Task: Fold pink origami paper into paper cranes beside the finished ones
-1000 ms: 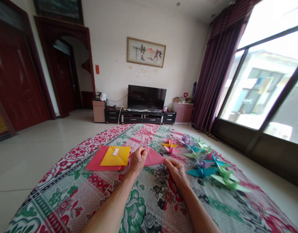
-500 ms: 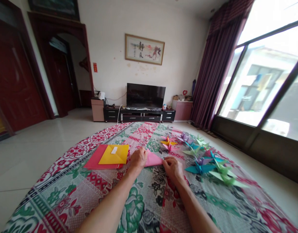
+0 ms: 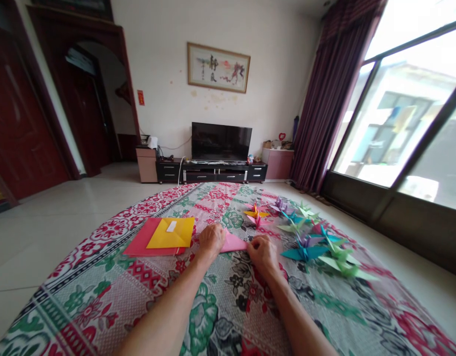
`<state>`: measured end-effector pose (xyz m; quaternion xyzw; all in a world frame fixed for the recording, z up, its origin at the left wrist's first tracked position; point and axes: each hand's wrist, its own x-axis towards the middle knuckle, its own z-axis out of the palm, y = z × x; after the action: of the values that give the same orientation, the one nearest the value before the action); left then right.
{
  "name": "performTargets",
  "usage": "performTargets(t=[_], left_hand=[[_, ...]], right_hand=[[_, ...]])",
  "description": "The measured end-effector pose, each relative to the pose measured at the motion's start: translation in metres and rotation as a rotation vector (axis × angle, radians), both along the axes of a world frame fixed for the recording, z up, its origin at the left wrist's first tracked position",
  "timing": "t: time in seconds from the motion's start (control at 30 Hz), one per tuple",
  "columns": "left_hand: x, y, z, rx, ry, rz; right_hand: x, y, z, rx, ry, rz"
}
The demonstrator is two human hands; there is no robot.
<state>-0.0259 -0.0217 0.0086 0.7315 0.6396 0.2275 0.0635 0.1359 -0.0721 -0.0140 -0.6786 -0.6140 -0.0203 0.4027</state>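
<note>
A folded piece of pink origami paper [image 3: 234,242] lies on the patterned tablecloth [image 3: 213,296] between my hands. My left hand [image 3: 212,240] is closed on its left side, and the fingers cover that end. At the right tip, my right hand [image 3: 263,251] pinches the paper between thumb and fingers. To the left, a yellow sheet of paper [image 3: 172,235] with a small white label rests on a stack of red paper [image 3: 139,242]. Several folded paper cranes [image 3: 305,249] in blue, green, purple, orange and pink stand to the right.
The round table's far edge faces a television [image 3: 221,142] on a low black cabinet [image 3: 213,173]. A purple curtain [image 3: 324,99] and a large window [image 3: 406,128] are on the right. Red-brown doors [image 3: 23,109] are at the left.
The view has shifted slightly, so the room sits a little higher and further left. Both hands stay on the pink paper, with hardly any movement of their own.
</note>
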Motion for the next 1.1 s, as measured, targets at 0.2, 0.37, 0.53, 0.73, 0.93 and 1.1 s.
performTargets(t=[0.2, 0.37, 0.53, 0.73, 0.93, 1.1], left_hand=[[-0.009, 0.007, 0.000, 0.100, -0.361, -0.073], [-0.014, 0.008, 0.007, 0.137, -0.547, -0.106], [-0.019, 0.006, 0.017, 0.206, -0.610, -0.192], [-0.020, 0.003, 0.026, 0.226, -0.592, -0.401], [-0.007, -0.011, 0.036, 0.183, -0.497, -0.561], [0.000, -0.017, 0.039, 0.145, -0.478, -0.604]], right_hand=[[0.003, -0.003, 0.008, 0.010, 0.122, 0.037], [0.010, -0.009, 0.018, -0.078, 0.477, 0.200], [0.013, -0.011, 0.017, -0.122, 0.672, 0.274], [0.006, -0.008, 0.024, 0.174, 0.326, 0.225], [-0.010, -0.012, 0.040, 0.156, 0.143, 0.281], [-0.012, -0.012, 0.038, 0.041, 0.301, 0.361]])
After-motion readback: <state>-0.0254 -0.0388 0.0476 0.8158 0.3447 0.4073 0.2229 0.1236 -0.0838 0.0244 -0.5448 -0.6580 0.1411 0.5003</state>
